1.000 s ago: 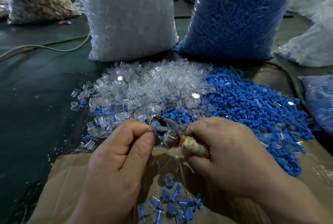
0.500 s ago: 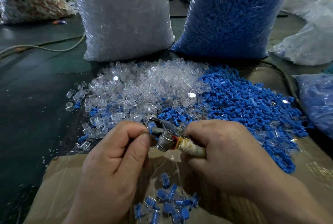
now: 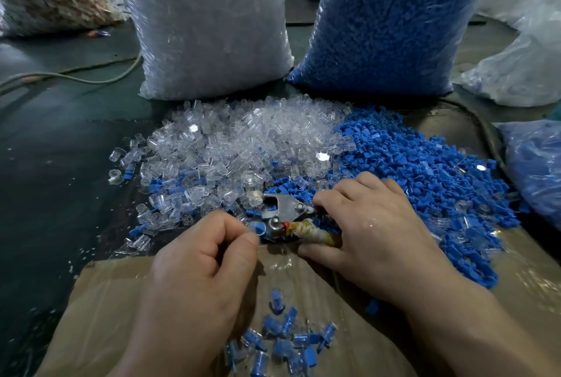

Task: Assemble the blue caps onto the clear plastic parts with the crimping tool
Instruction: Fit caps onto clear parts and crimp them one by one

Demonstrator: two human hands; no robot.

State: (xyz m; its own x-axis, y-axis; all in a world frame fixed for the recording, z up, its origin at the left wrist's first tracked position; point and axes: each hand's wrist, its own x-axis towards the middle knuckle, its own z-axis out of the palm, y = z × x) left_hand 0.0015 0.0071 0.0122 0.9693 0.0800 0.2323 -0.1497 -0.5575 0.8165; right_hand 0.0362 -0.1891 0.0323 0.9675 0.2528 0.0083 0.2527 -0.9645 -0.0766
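My right hand (image 3: 373,224) grips the taped handles of the metal crimping tool (image 3: 285,212), whose jaws point left over the piles. My left hand (image 3: 206,255) pinches a small blue-capped piece (image 3: 258,228) between thumb and forefinger, right at the tool's lower jaw. A heap of clear plastic parts (image 3: 236,146) lies behind the hands, and a heap of blue caps (image 3: 419,170) spreads to the right. Several assembled blue-and-clear pieces (image 3: 285,337) lie on the brown sheet (image 3: 100,310) in front of me.
Two big bags stand at the back: one of clear parts (image 3: 206,27), one of blue caps (image 3: 388,21). More plastic bags (image 3: 522,67) sit at the right. A cable (image 3: 76,77) runs across the dark table (image 3: 54,164) at the left.
The tool has tilted so its flat jaw plate faces up, and the jaws look wider apart. My left hand now holds the blue piece just below them.
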